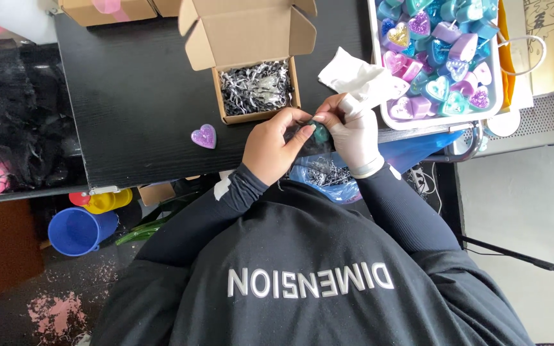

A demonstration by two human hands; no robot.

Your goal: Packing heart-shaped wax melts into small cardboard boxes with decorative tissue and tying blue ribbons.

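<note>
My bare left hand (270, 148) and my white-gloved right hand (356, 131) meet at the near edge of the black table (136, 96). Between their fingertips they pinch a small dark sheer pouch (308, 136) with a teal heart-shaped piece (320, 132) in it. A crumpled white cloth (351, 75) sits just above my right hand; whether the hand holds it I cannot tell. Just beyond my hands stands an open cardboard box (251, 38) filled with silver and black shredded paper. A glittery purple heart (204, 136) lies on the table to the left.
A white tray (496, 77) of several purple, pink and teal heart pieces stands at the right. A blue bag (411, 152) with shredded filler lies in my lap. More cardboard boxes (107, 9) sit at the back. A blue cup (78, 230) and yellow cups (107, 202) are on the floor, left.
</note>
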